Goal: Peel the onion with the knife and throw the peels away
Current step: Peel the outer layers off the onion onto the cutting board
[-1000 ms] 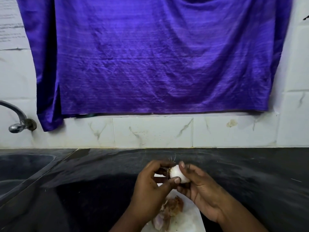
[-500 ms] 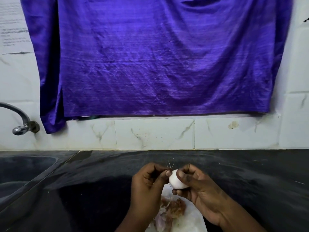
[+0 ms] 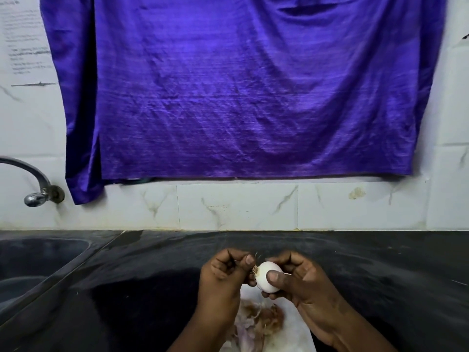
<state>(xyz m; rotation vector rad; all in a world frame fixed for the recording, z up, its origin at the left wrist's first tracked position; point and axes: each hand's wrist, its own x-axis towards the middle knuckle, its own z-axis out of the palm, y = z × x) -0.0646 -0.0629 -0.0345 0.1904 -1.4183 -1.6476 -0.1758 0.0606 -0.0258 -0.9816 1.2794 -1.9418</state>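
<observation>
Two hands | right hand [image 3: 302,283] grips onion [image 3: 266,276] | left hand [image 3: 223,278] pinches its roots | peels [image 3: 261,323] part hidden, cut off.

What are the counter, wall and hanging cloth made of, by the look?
Counter: likely polished black stone, glossy with reflections. Wall: glazed white tiles, marble-style veining, visible grout lines. Cloth: purple woven fabric with a silky sheen, fine horizontal slubs and creases; fibre can't be told.

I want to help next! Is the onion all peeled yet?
Nearly. The onion looks bare and white, held in the right hand. The left hand pinches at its hairy root end. Left: the peels piled on the white sheet need throwing away.
</observation>
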